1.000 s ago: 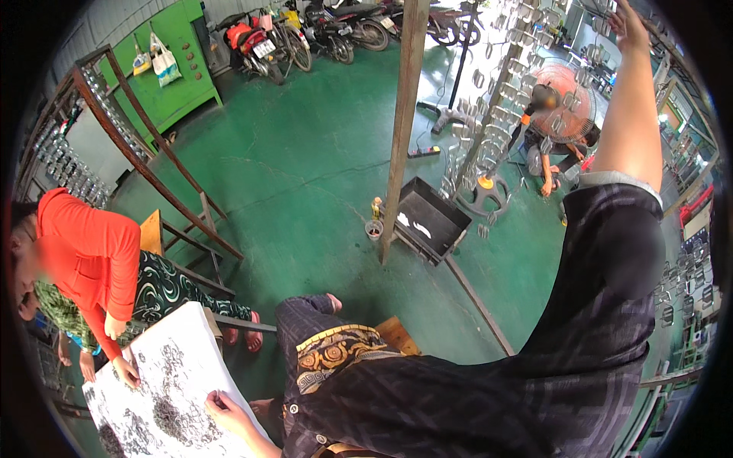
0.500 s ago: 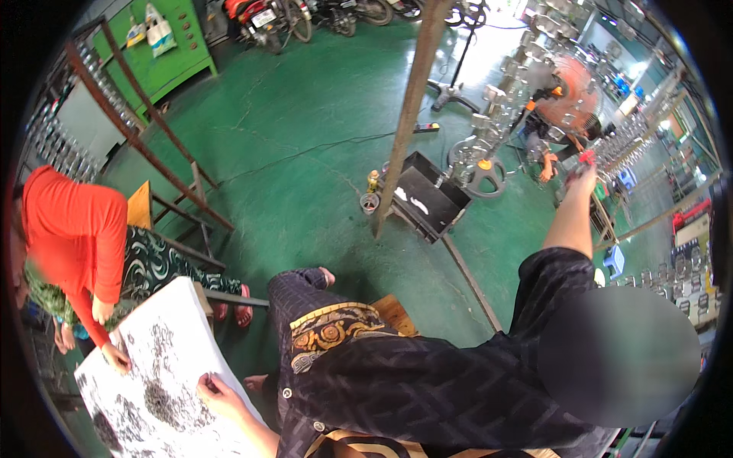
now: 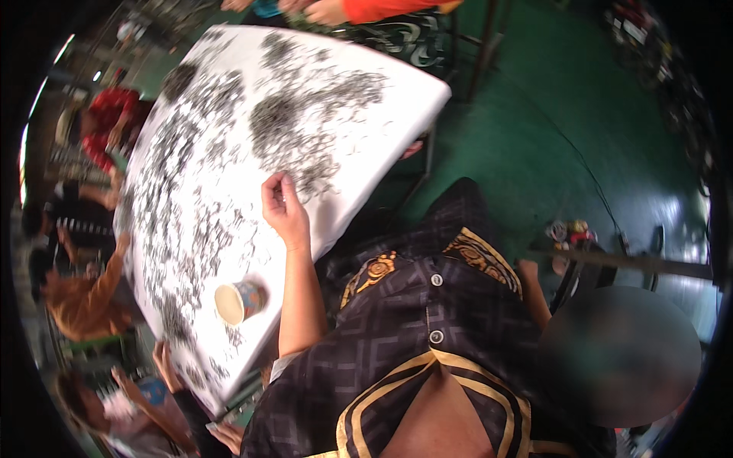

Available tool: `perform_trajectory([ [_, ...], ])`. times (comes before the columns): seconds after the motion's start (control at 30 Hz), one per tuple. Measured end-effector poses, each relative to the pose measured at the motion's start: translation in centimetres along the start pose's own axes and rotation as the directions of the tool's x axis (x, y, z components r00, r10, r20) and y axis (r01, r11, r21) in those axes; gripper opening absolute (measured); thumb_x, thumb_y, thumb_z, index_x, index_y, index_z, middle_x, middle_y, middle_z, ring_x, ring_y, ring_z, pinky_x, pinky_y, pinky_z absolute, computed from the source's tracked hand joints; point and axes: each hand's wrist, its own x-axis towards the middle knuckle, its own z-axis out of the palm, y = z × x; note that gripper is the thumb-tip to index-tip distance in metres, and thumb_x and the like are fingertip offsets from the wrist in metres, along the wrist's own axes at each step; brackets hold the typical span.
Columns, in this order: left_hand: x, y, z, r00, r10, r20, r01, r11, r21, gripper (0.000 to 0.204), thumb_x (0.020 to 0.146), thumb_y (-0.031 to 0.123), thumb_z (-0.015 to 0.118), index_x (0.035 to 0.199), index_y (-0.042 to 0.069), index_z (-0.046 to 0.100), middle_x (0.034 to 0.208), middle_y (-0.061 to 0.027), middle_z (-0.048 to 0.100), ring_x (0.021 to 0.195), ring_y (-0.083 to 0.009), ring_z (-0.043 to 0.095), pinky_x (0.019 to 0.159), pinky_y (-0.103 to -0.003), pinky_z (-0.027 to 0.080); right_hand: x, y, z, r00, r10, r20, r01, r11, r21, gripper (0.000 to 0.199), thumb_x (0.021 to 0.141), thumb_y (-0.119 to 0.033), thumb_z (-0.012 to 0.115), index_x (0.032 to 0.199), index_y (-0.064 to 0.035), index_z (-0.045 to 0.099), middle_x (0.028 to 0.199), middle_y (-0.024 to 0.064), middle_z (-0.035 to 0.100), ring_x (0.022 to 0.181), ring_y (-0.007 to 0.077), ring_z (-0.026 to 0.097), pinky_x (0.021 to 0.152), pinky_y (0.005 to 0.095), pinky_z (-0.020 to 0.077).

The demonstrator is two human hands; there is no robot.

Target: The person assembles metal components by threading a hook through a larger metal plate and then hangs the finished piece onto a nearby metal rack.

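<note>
The left hand (image 3: 284, 208) sits at the centre-left of the frame, fingers curled and pinched together over the small dark metal bits (image 3: 305, 126) strewn across the white-covered table (image 3: 405, 99). It looks to nip something tiny between thumb and fingertips, though what exactly is too small to tell. The forearm runs down from it toward the lower middle, out of a black short-sleeved shirt with gold patterned trim (image 3: 427, 336).

Just below and left of that hand, a paper cup with a coloured printed band (image 3: 238, 301) lies tilted on the white cover, its open mouth facing lower left. The dark bits gather in dense heaps toward the upper middle and thin out near the cup.

The right hand is out of sight.

At the upper edge, a person in an orange sleeve (image 3: 382, 9) leans at the far side of the table. Along the left edge, other people sit close in, one in red (image 3: 107, 122), one in brown (image 3: 76, 298). Green floor (image 3: 534, 153) fills the upper right.
</note>
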Motion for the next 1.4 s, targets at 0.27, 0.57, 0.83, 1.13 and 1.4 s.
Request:
perform_trajectory([
  [0.27, -4.7, 0.3, -4.2, 0.998, 0.064, 0.022, -0.067, 0.885, 0.462, 0.006, 0.087, 0.002, 0.063, 0.093, 0.001, 0.061, 0.083, -0.0109, 0.062, 0.071, -0.0182, 0.059, 0.067, -0.028, 0.048, -7.2, -23.5, 0.1, 0.703, -0.594, -0.392, 0.663, 0.746, 0.059, 0.016, 0.086, -0.013, 0.062, 0.097, -0.0032, 0.068, 0.088, 0.0107, 0.066, 0.078, 0.0236, 0.064, 0.073, 0.0360, 0.0494],
  [0.57, -4.1, 0.3, -3.8, 0.984, 0.105, 0.142, -0.168, 0.813, 0.558, 0.012, 0.082, -0.001, 0.063, 0.093, 0.001, 0.060, 0.085, -0.0122, 0.059, 0.072, -0.0255, 0.059, 0.066, -0.033, 0.049, -23.2, -37.3, 6.4, -0.168, -0.982, -0.081, 0.979, -0.157, -0.127, 0.023, 0.078, -0.009, 0.068, 0.100, -0.0060, 0.064, 0.105, 0.0104, 0.061, 0.103, 0.0307, 0.055, 0.091, 0.0417, 0.0399],
  [0.83, -3.7, 0.6, -1.9, 0.941, 0.188, 0.282, -0.328, 0.714, 0.619, 0.015, 0.076, 0.009, 0.073, 0.087, 0.007, 0.063, 0.086, -0.0064, 0.060, 0.080, -0.0261, 0.055, 0.070, -0.037, 0.043, -24.6, -37.8, 10.1, -0.255, -0.960, 0.115, 0.958, -0.267, -0.103, 0.028, 0.079, -0.013, 0.068, 0.105, -0.0067, 0.062, 0.117, 0.0106, 0.058, 0.119, 0.0308, 0.050, 0.108, 0.0514, 0.0293],
  [1.13, -3.1, 0.2, 0.4, 0.954, 0.016, 0.298, -0.238, 0.645, 0.726, 0.008, 0.077, 0.008, 0.066, 0.083, 0.006, 0.061, 0.082, -0.0081, 0.055, 0.080, -0.0278, 0.053, 0.069, -0.039, 0.040, -23.0, -37.3, 8.8, -0.240, -0.967, 0.090, 0.970, -0.242, -0.019, 0.021, 0.080, -0.007, 0.066, 0.101, -0.0035, 0.063, 0.120, 0.0126, 0.058, 0.119, 0.0328, 0.052, 0.106, 0.0514, 0.0356],
  [1.4, -2.2, 0.9, 0.0, 0.916, -0.056, 0.397, -0.307, 0.540, 0.784, 0.007, 0.080, 0.009, 0.057, 0.084, 0.004, 0.056, 0.084, -0.0111, 0.052, 0.082, -0.0286, 0.052, 0.071, -0.040, 0.041, -20.5, -39.9, 6.7, -0.148, -0.981, -0.125, 0.960, -0.112, -0.258, 0.025, 0.080, -0.009, 0.067, 0.105, -0.0044, 0.064, 0.115, 0.0105, 0.060, 0.110, 0.0305, 0.053, 0.097, 0.0432, 0.0379],
])
